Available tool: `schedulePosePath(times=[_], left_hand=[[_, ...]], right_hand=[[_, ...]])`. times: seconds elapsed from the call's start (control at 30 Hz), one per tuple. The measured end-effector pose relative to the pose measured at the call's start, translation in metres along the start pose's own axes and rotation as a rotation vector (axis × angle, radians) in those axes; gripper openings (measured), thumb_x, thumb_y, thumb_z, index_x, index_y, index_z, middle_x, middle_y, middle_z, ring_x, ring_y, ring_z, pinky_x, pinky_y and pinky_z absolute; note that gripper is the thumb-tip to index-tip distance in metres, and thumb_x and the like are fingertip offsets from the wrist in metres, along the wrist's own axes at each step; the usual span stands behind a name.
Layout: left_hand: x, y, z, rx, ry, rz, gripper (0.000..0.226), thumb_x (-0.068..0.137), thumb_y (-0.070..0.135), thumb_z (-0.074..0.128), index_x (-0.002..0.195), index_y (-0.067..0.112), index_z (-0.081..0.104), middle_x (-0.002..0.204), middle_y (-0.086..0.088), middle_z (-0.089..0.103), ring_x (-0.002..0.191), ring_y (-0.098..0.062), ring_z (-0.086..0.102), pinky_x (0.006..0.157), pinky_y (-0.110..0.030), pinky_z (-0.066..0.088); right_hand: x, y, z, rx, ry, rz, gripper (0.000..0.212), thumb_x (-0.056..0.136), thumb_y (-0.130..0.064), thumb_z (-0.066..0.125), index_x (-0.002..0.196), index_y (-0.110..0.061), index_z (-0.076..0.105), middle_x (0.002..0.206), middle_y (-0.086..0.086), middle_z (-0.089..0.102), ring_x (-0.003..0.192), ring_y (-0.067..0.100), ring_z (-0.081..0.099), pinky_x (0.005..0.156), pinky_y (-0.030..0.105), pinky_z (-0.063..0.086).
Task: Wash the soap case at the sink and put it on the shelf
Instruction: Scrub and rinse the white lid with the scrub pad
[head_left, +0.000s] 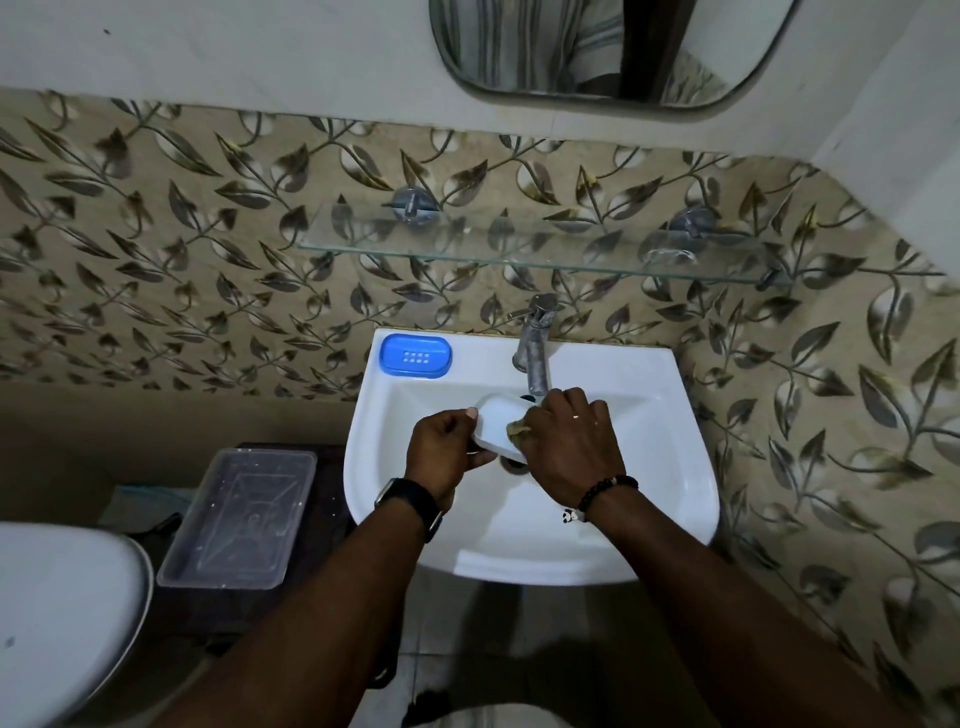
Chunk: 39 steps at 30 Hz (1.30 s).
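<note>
My left hand (444, 452) grips the near-left edge of a white soap case part (500, 420), held tilted over the white sink (639, 467) just below the tap. My right hand (569, 444) presses a small yellowish scrubber (518, 429) against the white part's right side. A blue soap case part (414, 355) with drain holes lies flat on the sink's back left rim. The glass shelf (519, 249) is fixed to the wall above the sink, with nothing on it.
A metal tap (535, 348) stands at the sink's back centre, right above my hands. A clear plastic box (241, 517) rests on a dark stand left of the sink. A white toilet (57, 618) is at lower left. A mirror (608, 47) hangs above.
</note>
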<state>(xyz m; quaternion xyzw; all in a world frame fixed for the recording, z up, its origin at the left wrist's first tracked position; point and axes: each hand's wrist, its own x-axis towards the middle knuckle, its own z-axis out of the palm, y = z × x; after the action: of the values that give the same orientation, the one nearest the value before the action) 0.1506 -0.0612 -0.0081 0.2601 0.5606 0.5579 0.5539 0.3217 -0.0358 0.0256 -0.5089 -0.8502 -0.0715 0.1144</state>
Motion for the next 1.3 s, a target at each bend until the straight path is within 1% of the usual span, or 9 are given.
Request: schedulePosePath(times=[0.1, 0.33, 0.5, 0.6, 0.7, 0.77, 0.93, 1.1, 1.3], left_hand=[[0.003, 0.005, -0.004, -0.019, 0.002, -0.044, 0.028, 0.103, 0.018, 0.055, 0.109, -0.004, 0.07, 0.102, -0.024, 0.074, 0.08, -0.028, 0.074, 0.071, -0.037, 0.064], [-0.002, 0.018, -0.006, 0.017, -0.101, -0.023, 0.022, 0.103, 0.016, 0.054, 0.118, 0.022, 0.069, 0.102, -0.015, 0.071, 0.076, -0.027, 0.073, 0.072, -0.041, 0.064], [-0.006, 0.03, -0.019, 0.296, -0.235, 0.16, 0.024, 0.105, 0.021, 0.05, 0.108, 0.004, 0.066, 0.117, -0.015, 0.063, 0.103, -0.02, 0.062, 0.097, -0.037, 0.055], [-0.003, 0.033, -0.033, 0.526, -0.314, 0.322, 0.019, 0.104, 0.011, 0.051, 0.102, -0.005, 0.062, 0.106, -0.01, 0.059, 0.1, -0.016, 0.053, 0.093, -0.029, 0.042], [-0.008, 0.032, -0.029, 0.495, -0.423, 0.298, 0.03, 0.103, 0.024, 0.052, 0.082, 0.002, 0.055, 0.081, -0.003, 0.054, 0.081, -0.015, 0.047, 0.078, -0.032, 0.038], [-0.012, 0.028, -0.015, 0.396, -0.366, 0.287, 0.032, 0.099, 0.032, 0.055, 0.075, 0.012, 0.056, 0.074, 0.002, 0.054, 0.074, -0.013, 0.046, 0.074, -0.032, 0.039], [-0.014, 0.009, 0.012, 0.179, -0.185, 0.207, 0.032, 0.102, 0.026, 0.055, 0.077, 0.008, 0.066, 0.077, -0.01, 0.067, 0.075, -0.021, 0.057, 0.077, -0.042, 0.049], [-0.014, 0.009, 0.016, 0.005, -0.113, 0.146, 0.021, 0.096, 0.002, 0.05, 0.101, -0.01, 0.067, 0.099, -0.023, 0.072, 0.09, -0.034, 0.064, 0.081, -0.046, 0.052], [-0.012, 0.024, 0.015, -0.127, -0.172, 0.136, 0.029, 0.106, 0.024, 0.048, 0.109, 0.008, 0.071, 0.104, -0.007, 0.078, 0.097, -0.023, 0.073, 0.085, -0.039, 0.061]], right_hand=[[-0.015, -0.002, 0.006, 0.14, -0.118, -0.089, 0.041, 0.085, -0.057, 0.052, 0.11, -0.025, 0.061, 0.118, -0.004, 0.057, 0.115, 0.025, 0.047, 0.087, 0.041, 0.037], [-0.005, 0.002, 0.005, 0.532, -0.202, -0.039, 0.023, 0.089, -0.019, 0.066, 0.112, -0.022, 0.067, 0.107, 0.001, 0.067, 0.102, 0.026, 0.059, 0.085, 0.034, 0.042], [0.0, 0.028, -0.012, 1.143, -0.364, 0.097, 0.024, 0.087, -0.01, 0.075, 0.109, -0.017, 0.069, 0.102, -0.002, 0.071, 0.093, 0.009, 0.068, 0.078, 0.021, 0.052], [0.002, 0.033, -0.014, 1.389, -0.261, 0.203, 0.02, 0.085, 0.004, 0.071, 0.099, -0.01, 0.071, 0.098, -0.002, 0.075, 0.089, 0.009, 0.068, 0.077, 0.021, 0.053], [0.005, 0.025, -0.013, 1.254, 0.002, 0.379, 0.023, 0.083, 0.006, 0.07, 0.074, -0.013, 0.061, 0.071, -0.011, 0.067, 0.071, 0.007, 0.058, 0.067, 0.027, 0.044], [0.004, 0.013, -0.01, 0.968, 0.249, 0.419, 0.019, 0.082, 0.005, 0.065, 0.077, -0.013, 0.061, 0.076, -0.004, 0.066, 0.075, 0.017, 0.061, 0.066, 0.03, 0.043], [-0.018, -0.022, 0.003, 0.624, 0.505, 0.06, 0.034, 0.091, -0.006, 0.048, 0.117, -0.003, 0.069, 0.124, 0.013, 0.069, 0.12, 0.025, 0.06, 0.104, 0.029, 0.044], [-0.025, -0.014, 0.014, 0.352, 0.546, -0.376, 0.015, 0.089, 0.004, 0.061, 0.094, -0.004, 0.073, 0.12, 0.011, 0.071, 0.126, 0.028, 0.058, 0.099, 0.041, 0.048], [-0.025, -0.004, 0.017, 0.581, 0.536, 0.165, 0.025, 0.087, 0.002, 0.06, 0.109, -0.004, 0.069, 0.115, 0.015, 0.068, 0.111, 0.034, 0.059, 0.094, 0.047, 0.051]])
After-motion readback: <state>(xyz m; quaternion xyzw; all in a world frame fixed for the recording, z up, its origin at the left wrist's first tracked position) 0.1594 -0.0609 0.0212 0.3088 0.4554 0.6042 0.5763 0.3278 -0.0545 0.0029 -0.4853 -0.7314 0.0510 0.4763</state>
